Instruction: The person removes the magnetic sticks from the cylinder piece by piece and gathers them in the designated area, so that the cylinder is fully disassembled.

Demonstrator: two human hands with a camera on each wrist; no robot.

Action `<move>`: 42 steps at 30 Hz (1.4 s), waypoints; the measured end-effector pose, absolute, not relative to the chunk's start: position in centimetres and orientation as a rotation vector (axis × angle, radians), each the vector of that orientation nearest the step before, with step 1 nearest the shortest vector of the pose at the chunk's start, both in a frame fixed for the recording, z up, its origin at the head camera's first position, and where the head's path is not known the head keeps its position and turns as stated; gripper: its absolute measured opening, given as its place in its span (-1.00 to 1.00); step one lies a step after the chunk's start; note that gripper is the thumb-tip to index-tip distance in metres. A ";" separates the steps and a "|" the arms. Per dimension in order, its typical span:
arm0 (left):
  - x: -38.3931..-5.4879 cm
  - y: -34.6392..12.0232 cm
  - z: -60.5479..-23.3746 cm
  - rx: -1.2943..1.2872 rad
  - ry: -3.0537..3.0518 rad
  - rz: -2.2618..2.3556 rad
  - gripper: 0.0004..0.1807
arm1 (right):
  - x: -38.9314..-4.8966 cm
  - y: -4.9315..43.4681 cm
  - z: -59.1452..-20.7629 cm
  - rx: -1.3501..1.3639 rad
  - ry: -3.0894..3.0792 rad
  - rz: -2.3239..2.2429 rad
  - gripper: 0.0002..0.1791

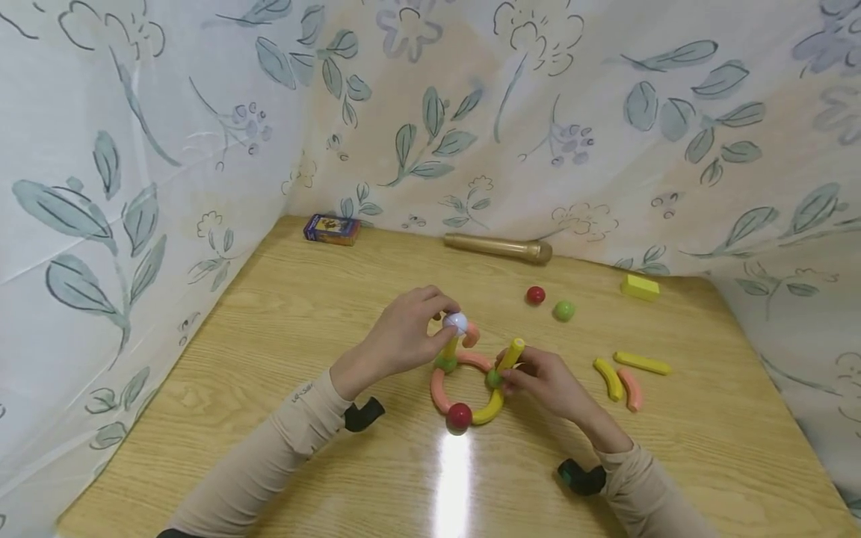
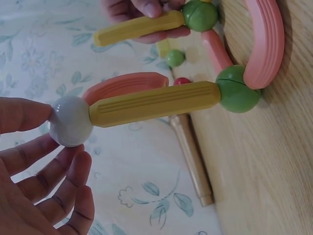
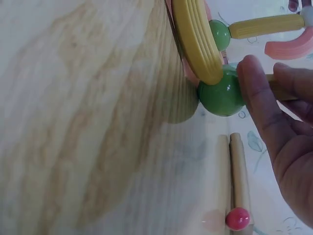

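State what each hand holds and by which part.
The left hand pinches the white ball by its sides; the right hand grips a yellow stick near its lower end.

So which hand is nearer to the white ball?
Left. The left hand pinches the white ball between thumb and fingers; the right hand is farther off, at the right side of the ring, holding a yellow stick.
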State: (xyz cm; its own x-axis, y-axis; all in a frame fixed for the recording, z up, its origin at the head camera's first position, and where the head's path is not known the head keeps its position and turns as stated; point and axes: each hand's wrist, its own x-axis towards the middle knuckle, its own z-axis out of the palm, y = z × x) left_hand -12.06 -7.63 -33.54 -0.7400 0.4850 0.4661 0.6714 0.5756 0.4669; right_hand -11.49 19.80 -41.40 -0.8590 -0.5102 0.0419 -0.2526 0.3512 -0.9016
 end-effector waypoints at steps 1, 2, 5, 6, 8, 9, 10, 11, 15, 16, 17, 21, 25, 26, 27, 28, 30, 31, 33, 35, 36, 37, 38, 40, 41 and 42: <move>-12.0 -7.7 -33.5 -0.950 -2.523 -0.922 -0.84 | -11.5 19.7 -41.4 -0.698 2.378 -1.506 -0.72; -12.0 -7.7 -33.5 -0.950 -2.522 -0.920 -0.84 | -11.5 19.6 -41.3 -0.708 2.386 -1.499 -0.73; -12.0 -7.8 -33.6 -0.951 -2.522 -0.910 -0.84 | -11.4 19.3 -41.1 -0.737 2.413 -1.476 -0.76; -12.0 -7.8 -33.6 -0.951 -2.522 -0.909 -0.84 | -11.4 19.2 -41.0 -0.749 2.430 -1.465 -0.77; -12.0 -7.9 -33.7 -0.947 -2.524 -0.907 -0.84 | -11.4 19.1 -40.8 -0.771 2.459 -1.447 -0.79; -12.0 -7.9 -33.7 -0.944 -2.524 -0.905 -0.84 | -11.4 19.0 -40.6 -0.782 2.472 -1.438 -0.80; -12.0 -7.9 -33.7 -0.940 -2.523 -0.903 -0.84 | -11.4 18.9 -40.5 -0.789 2.482 -1.429 -0.80; -12.0 -7.9 -33.7 -0.938 -2.521 -0.900 -0.84 | -11.4 18.9 -40.4 -0.796 2.495 -1.413 -0.80; -12.0 -7.9 -33.8 -0.938 -2.512 -0.897 -0.84 | -11.7 19.8 -39.8 -0.835 2.673 -1.264 -0.79; -12.0 -7.9 -33.8 -0.942 -2.511 -0.898 -0.84 | -11.9 20.5 -39.6 -0.847 2.775 -1.176 -0.79; -12.1 -7.9 -33.8 -0.946 -2.510 -0.901 -0.85 | -12.2 21.3 -39.4 -0.860 2.894 -1.074 -0.78; -12.2 -7.8 -33.8 -0.958 -2.500 -0.902 -0.85 | -13.8 26.1 -38.8 -0.741 3.300 -0.577 -0.69; -12.2 -7.9 -33.9 -0.962 -2.486 -0.895 -0.85 | -15.1 31.1 -38.8 -0.577 3.396 -0.295 -0.67; -12.2 -7.9 -34.0 -0.961 -2.484 -0.900 -0.85 | -15.3 32.2 -38.9 -0.550 3.394 -0.253 -0.69; -12.2 -7.9 -34.0 -0.959 -2.484 -0.902 -0.85 | -15.4 33.0 -39.0 -0.537 3.393 -0.206 -0.73; -12.2 -7.9 -34.1 -0.956 -2.485 -0.908 -0.85 | -15.6 33.7 -39.1 -0.522 3.380 -0.154 -0.77; -12.2 -8.0 -34.1 -0.945 -2.491 -0.915 -0.85 | -15.7 34.8 -39.2 -0.482 3.345 -0.045 -0.82; -12.1 -8.0 -34.0 -0.940 -2.496 -0.916 -0.85 | -15.7 35.1 -39.3 -0.454 3.317 0.005 -0.83; -12.1 -8.0 -34.0 -0.931 -2.505 -0.915 -0.84 | -15.7 35.5 -39.6 -0.415 3.271 0.091 -0.82; -12.1 -8.0 -34.0 -0.924 -2.512 -0.914 -0.85 | -15.7 35.7 -39.8 -0.372 3.229 0.138 -0.82; -12.1 -8.0 -34.0 -0.922 -2.515 -0.915 -0.85 | -15.7 35.8 -39.9 -0.353 3.214 0.140 -0.82; -12.1 -8.0 -34.0 -0.921 -2.515 -0.918 -0.85 | -15.7 35.8 -40.1 -0.340 3.202 0.142 -0.81; -12.1 -8.1 -34.0 -0.921 -2.515 -0.918 -0.85 | -15.7 35.8 -40.2 -0.336 3.201 0.142 -0.81; -12.1 -8.1 -34.0 -0.921 -2.517 -0.920 -0.85 | -15.5 35.6 -40.2 -0.340 3.222 0.141 -0.79; -12.1 -8.1 -34.0 -0.923 -2.519 -0.919 -0.85 | -15.4 35.4 -40.1 -0.366 3.250 0.137 -0.77; -12.1 -8.1 -33.9 -0.923 -2.520 -0.920 -0.85 | -15.2 34.9 -39.9 -0.393 3.282 0.098 -0.75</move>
